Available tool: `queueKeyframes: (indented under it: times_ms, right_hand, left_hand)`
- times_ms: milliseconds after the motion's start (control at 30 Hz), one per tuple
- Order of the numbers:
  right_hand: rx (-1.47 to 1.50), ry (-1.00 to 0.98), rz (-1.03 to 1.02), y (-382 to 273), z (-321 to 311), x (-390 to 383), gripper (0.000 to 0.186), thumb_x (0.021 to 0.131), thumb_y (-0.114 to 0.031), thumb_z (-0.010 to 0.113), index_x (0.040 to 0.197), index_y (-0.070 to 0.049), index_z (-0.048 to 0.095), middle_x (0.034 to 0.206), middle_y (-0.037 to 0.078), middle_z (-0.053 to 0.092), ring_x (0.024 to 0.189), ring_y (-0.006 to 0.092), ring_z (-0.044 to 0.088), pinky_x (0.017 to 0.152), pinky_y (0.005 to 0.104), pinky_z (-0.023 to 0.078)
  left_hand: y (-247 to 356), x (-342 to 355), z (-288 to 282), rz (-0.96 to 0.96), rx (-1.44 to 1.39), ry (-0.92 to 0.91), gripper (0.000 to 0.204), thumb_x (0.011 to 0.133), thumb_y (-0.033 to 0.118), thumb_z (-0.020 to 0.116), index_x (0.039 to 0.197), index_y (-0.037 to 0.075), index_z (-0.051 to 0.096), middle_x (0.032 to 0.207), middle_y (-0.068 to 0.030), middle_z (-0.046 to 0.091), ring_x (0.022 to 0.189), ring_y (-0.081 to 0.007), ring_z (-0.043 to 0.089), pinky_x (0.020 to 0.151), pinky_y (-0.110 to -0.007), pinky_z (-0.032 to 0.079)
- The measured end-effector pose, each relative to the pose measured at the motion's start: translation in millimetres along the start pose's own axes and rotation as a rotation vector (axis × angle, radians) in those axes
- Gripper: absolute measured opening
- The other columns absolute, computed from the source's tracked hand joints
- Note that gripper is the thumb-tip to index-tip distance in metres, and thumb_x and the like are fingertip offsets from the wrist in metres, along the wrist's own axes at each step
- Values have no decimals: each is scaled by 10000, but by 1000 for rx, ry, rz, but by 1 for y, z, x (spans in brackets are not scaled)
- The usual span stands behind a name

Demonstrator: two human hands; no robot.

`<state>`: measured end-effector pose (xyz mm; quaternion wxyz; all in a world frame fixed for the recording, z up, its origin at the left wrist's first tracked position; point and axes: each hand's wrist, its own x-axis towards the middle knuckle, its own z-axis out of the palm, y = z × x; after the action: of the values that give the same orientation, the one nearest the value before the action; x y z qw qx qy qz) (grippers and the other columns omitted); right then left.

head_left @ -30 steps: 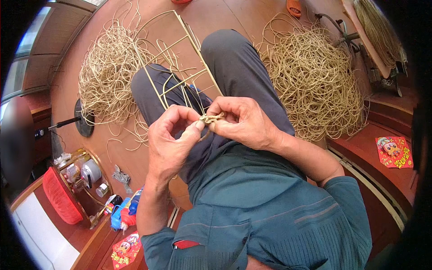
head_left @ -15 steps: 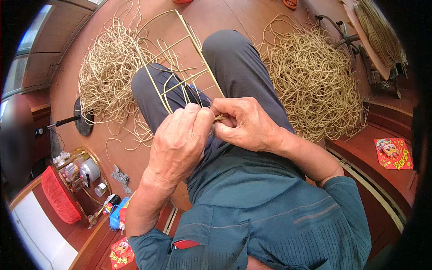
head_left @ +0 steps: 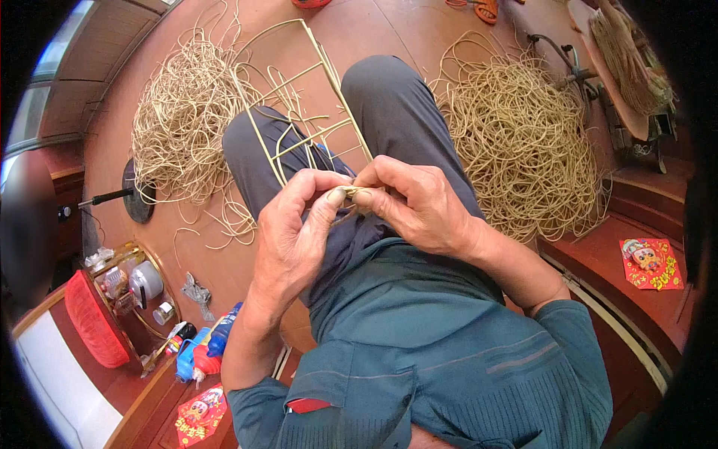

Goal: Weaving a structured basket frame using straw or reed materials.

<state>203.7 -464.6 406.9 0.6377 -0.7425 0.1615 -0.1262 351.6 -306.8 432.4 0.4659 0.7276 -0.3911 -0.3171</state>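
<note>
My left hand (head_left: 290,228) and my right hand (head_left: 428,208) meet above my lap. Thumb and fingers of both pinch a short stretch of tan cord (head_left: 349,192) between them. Just beyond the hands, a pale yellow, ladder-like frame (head_left: 292,151) of thin rods with crossbars reaches away between my knees. Its near end passes behind my fingers, so I cannot tell how the cord meets it. Loose strands hang around the frame's left side.
Piles of tan cord lie on the reddish floor, one on the left (head_left: 183,123) and one on the right (head_left: 523,138). A round black base (head_left: 138,196) stands by the left pile. A red basket (head_left: 93,322) and bottles (head_left: 223,329) sit at lower left.
My left hand has turned, bringing its thumb into sight, and the pinched cord shows more plainly. The fingers of both hands have shifted slightly. The frame keeps nearly the same place.
</note>
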Motion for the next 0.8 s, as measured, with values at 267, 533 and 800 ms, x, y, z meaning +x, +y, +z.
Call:
queueKeyframes:
  times_ms: [267,533,800]
  right_hand:
    - [-29,58,-49,-11,-6,2,144,1030,-94,734,1093,8,653,844,111,731,774,146,729,673,326,571]
    - [-64,23,-53,-7,-4,1,139,1025,-89,730,1099,-2,651,804,103,686,698,162,673,655,327,541]
    - [78,-7,11,-2,1,-1,124,1026,-99,733,1107,-11,703,759,23,634,688,68,580,630,281,492]
  left_hand:
    - [14,2,14,-337,-418,18,200,1139,206,593,1146,16,655,1009,-5,673,872,-82,658,804,-227,534]
    - [18,6,4,-80,4,120,140,1080,143,645,1094,17,705,853,-41,712,761,-100,671,710,-284,542]
    - [12,8,-7,-184,-269,2,161,1083,142,670,1162,3,689,952,39,654,865,-38,562,763,-219,464]
